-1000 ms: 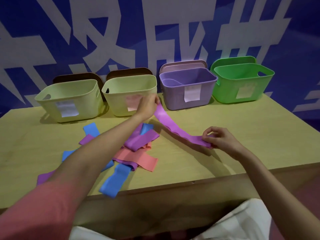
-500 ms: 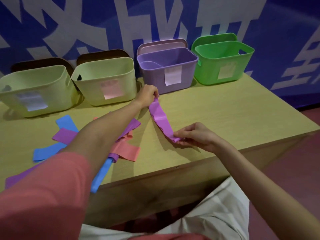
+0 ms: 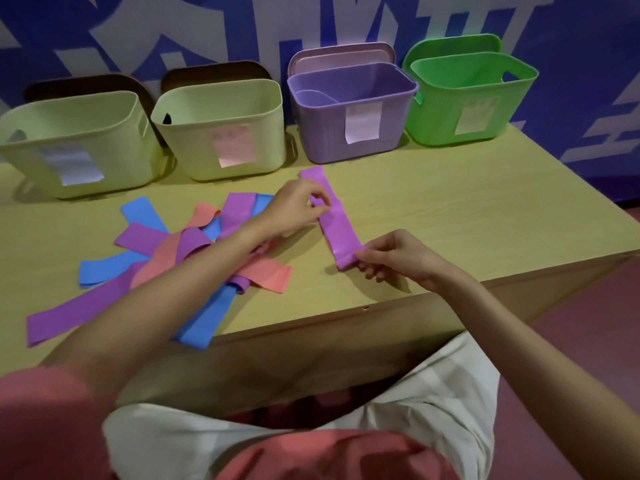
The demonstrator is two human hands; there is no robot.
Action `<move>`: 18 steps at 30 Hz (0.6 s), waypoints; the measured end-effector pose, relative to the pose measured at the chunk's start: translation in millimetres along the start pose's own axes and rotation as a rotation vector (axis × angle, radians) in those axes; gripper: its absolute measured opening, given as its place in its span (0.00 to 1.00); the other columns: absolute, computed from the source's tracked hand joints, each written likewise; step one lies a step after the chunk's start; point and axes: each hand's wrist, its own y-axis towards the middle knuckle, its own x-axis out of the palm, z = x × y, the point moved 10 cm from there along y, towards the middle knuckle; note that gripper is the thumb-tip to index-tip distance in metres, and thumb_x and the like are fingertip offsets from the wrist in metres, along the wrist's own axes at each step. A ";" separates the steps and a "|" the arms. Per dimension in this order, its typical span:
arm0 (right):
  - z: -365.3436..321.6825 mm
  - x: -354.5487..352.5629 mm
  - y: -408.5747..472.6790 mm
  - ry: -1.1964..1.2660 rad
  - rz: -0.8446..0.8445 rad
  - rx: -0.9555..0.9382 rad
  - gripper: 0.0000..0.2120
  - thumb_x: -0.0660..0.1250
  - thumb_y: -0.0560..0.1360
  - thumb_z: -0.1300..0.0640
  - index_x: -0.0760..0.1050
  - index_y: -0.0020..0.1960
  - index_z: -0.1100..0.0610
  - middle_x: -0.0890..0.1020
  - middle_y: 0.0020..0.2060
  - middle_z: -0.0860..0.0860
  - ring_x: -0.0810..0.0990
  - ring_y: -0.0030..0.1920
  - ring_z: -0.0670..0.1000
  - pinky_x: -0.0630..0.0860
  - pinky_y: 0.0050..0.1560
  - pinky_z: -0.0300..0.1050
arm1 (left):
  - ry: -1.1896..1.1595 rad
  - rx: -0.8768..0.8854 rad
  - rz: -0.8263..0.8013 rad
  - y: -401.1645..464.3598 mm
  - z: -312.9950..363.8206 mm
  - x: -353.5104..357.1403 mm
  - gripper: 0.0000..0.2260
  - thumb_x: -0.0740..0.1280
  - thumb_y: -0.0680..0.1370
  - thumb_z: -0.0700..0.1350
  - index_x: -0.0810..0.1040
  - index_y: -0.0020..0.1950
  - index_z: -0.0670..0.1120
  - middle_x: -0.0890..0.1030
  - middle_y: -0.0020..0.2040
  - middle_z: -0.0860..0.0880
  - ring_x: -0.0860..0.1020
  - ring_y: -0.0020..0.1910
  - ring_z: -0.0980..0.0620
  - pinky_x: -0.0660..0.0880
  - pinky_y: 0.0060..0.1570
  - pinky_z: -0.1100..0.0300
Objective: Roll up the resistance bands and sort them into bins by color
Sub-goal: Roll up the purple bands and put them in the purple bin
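The purple band (image 3: pixel 331 218) lies flat on the counter (image 3: pixel 467 216) at frame centre, long axis running up-left from the right hand (image 3: pixel 391 256) pinching its near end toward the left hand (image 3: pixel 298 207) pinching mid-band.

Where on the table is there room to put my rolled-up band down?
The table is bare right of the purple band that the left hand and right hand pinch, in front of the green bin. A thin strip is free before the two pale bins. The band pile on the left is crowded.
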 end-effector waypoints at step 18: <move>-33.1 4.6 -27.0 -0.057 0.155 -0.394 0.06 0.68 0.75 0.64 0.82 0.49 0.56 0.82 0.37 0.46 0.77 0.36 0.37 0.72 0.38 0.29 | -0.293 -0.077 0.072 -101.4 46.0 16.3 0.08 0.75 0.72 0.44 0.79 0.47 0.43 0.81 0.45 0.50 0.78 0.44 0.57 0.75 0.42 0.65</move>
